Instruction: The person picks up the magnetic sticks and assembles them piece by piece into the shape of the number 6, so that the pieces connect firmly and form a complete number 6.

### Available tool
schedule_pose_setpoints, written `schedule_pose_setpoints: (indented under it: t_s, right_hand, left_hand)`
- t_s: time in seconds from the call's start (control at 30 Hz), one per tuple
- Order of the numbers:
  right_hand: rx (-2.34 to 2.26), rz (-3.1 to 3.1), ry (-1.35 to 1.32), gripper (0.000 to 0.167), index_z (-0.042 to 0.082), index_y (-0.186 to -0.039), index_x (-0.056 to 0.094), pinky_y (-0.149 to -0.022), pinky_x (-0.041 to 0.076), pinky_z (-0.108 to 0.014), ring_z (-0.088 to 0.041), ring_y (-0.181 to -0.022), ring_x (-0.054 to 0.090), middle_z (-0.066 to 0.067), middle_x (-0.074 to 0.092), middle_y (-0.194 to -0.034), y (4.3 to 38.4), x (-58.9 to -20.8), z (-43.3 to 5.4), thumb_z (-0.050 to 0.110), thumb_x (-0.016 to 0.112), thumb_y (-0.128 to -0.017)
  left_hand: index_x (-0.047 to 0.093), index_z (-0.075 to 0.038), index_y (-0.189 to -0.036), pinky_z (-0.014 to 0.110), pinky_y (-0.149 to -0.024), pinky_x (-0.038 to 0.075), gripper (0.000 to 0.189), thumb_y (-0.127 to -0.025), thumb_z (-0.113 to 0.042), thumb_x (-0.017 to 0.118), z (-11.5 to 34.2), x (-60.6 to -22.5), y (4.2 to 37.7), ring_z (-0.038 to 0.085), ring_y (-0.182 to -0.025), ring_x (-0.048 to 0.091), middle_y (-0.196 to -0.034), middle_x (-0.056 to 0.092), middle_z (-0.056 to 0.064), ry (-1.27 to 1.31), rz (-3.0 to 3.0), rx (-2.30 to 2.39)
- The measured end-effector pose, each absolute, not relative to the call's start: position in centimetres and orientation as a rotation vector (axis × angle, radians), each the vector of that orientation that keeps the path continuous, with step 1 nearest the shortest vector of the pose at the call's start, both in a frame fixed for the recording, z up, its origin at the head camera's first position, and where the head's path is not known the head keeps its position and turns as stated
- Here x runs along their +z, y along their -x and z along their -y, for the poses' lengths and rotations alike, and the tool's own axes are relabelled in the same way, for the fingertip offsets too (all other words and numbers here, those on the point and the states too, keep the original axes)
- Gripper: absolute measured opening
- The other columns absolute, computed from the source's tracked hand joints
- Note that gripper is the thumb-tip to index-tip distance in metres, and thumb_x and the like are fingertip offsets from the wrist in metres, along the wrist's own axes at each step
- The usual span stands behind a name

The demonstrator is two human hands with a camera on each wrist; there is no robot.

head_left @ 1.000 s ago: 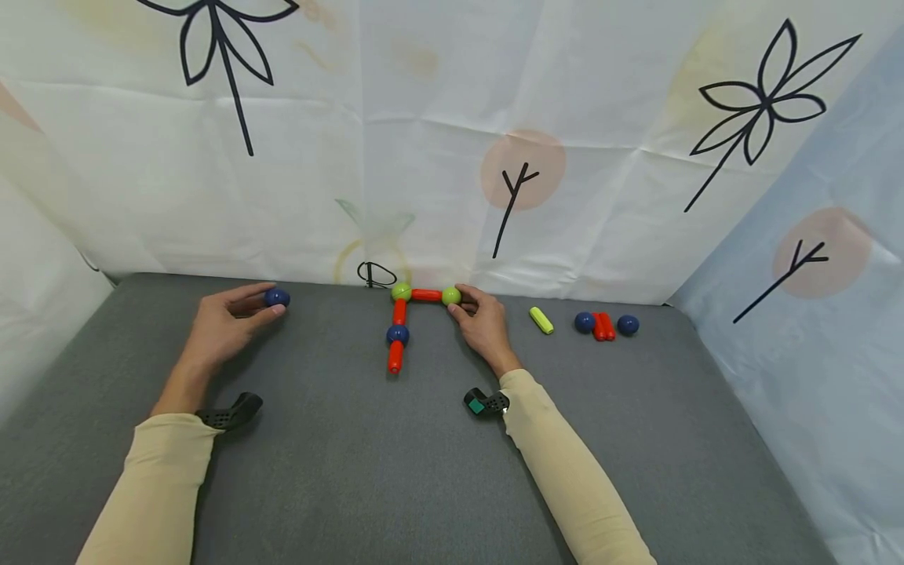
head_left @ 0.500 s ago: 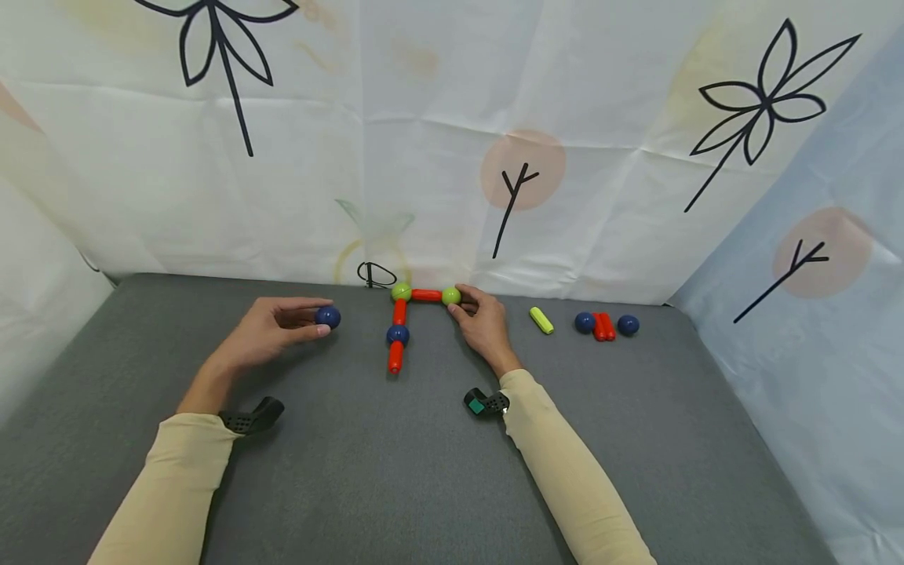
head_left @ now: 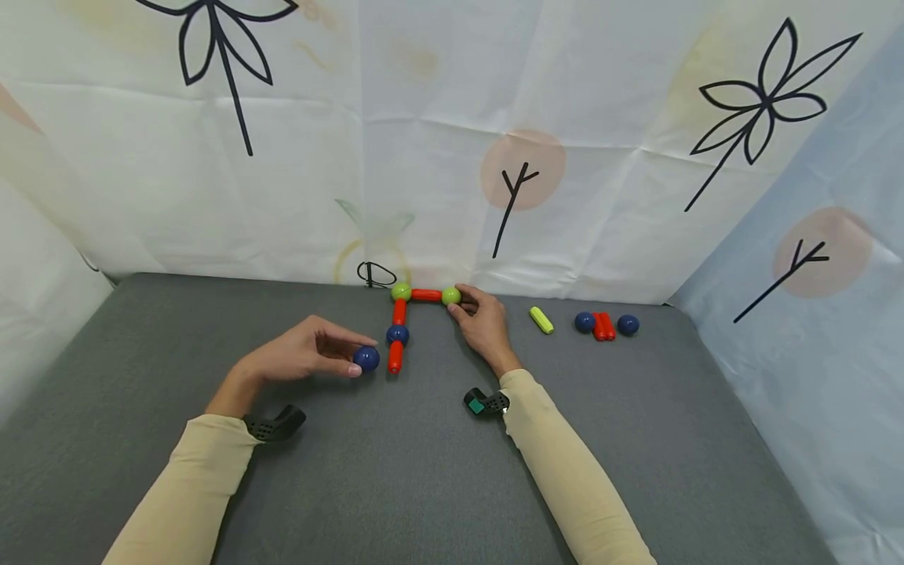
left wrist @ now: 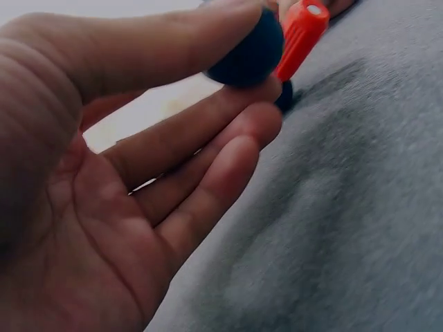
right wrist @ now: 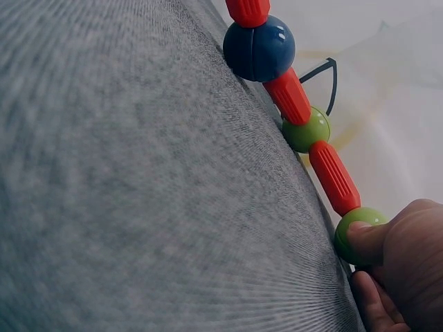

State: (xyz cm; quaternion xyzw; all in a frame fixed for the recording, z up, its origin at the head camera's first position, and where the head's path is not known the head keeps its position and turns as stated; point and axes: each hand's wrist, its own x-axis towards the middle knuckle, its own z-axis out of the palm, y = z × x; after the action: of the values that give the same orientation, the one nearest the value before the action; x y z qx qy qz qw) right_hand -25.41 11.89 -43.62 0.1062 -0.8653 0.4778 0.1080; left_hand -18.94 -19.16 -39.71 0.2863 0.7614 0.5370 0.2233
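Note:
In the head view, my left hand (head_left: 304,351) pinches a dark blue ball (head_left: 366,359) between thumb and fingers, just left of the lower red rod (head_left: 395,357) of a joined chain. That rod ends in a pale tip, seen as a red rod (left wrist: 304,31) in the left wrist view. Up the chain come a blue ball (head_left: 398,334), another red rod (head_left: 399,311) and a green ball (head_left: 401,292). From there a red rod (head_left: 427,295) runs right to a second green ball (head_left: 451,295). My right hand (head_left: 486,326) pinches this end ball, its thumb (right wrist: 367,238) across it.
Right of the right hand lie a yellow-green rod (head_left: 541,320), a blue ball (head_left: 584,322), two red rods (head_left: 603,326) side by side and another blue ball (head_left: 628,325). A white patterned cloth (head_left: 438,157) hangs along the back edge of the grey table (head_left: 395,486).
My left hand has carried the blue ball from the far left rightward and toward me, up beside the lower red rod. The right hand and the chain have stayed in place.

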Motion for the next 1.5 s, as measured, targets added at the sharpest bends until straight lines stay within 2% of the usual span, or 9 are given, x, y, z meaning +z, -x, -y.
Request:
schedule_pose_setpoints:
  t_s: [0.27,0.63,0.97,1.33,1.5]
  right_hand:
    - [1.41,2.562,-0.3,0.041,0.002,-0.134,0.065,-0.091,0.054,-0.038,-0.028,-0.109,0.069,-0.019,0.068,-0.125,25.3,-43.5,-11.8,0.007,0.074,-0.094]
    - [1.406,2.559,-0.302,0.042,0.002,-0.135,0.065,-0.091,0.055,-0.038,-0.028,-0.109,0.069,-0.018,0.068,-0.124,25.4,-43.7,-11.9,0.008,0.073,-0.094]
    - [1.405,2.563,-0.292,0.041,0.002,-0.134,0.065,-0.09,0.055,-0.038,-0.027,-0.109,0.07,-0.018,0.068,-0.124,25.4,-43.6,-11.9,0.008,0.073,-0.095]
    - [1.374,2.509,-0.364,0.039,-0.001,-0.132,0.066,-0.087,0.056,-0.034,-0.027,-0.105,0.071,-0.02,0.07,-0.119,25.3,-43.8,-12.0,0.007,0.073,-0.094]
    - [1.404,2.533,-0.336,0.042,0.0,-0.134,0.065,-0.09,0.055,-0.04,-0.029,-0.108,0.07,-0.02,0.069,-0.122,25.3,-43.6,-11.9,0.007,0.074,-0.094]
  left_hand:
    - [0.07,-0.002,-0.129,0.034,-0.083,0.057,0.042,-0.088,-0.01,0.08,17.6,-39.7,18.5,0.024,-0.096,0.069,-0.113,0.074,0.009,-0.892,-1.962,1.437]
    - [0.068,0.001,-0.129,0.033,-0.081,0.057,0.045,-0.088,-0.01,0.081,16.4,-39.8,18.2,0.023,-0.092,0.068,-0.109,0.075,0.008,-0.895,-1.951,1.421]
    - [0.07,0.0,-0.128,0.032,-0.075,0.057,0.043,-0.088,-0.01,0.081,16.1,-39.9,18.3,0.022,-0.088,0.068,-0.103,0.075,0.008,-0.877,-1.976,1.437]
    - [0.069,0.003,-0.127,0.032,-0.078,0.057,0.043,-0.088,-0.01,0.081,16.0,-40.4,18.4,0.023,-0.089,0.068,-0.104,0.075,0.01,-0.884,-2.021,1.423]
    - [0.069,0.003,-0.127,0.032,-0.079,0.057,0.043,-0.088,-0.01,0.081,15.9,-40.5,18.5,0.022,-0.091,0.069,-0.106,0.075,0.009,-0.876,-2.029,1.423]
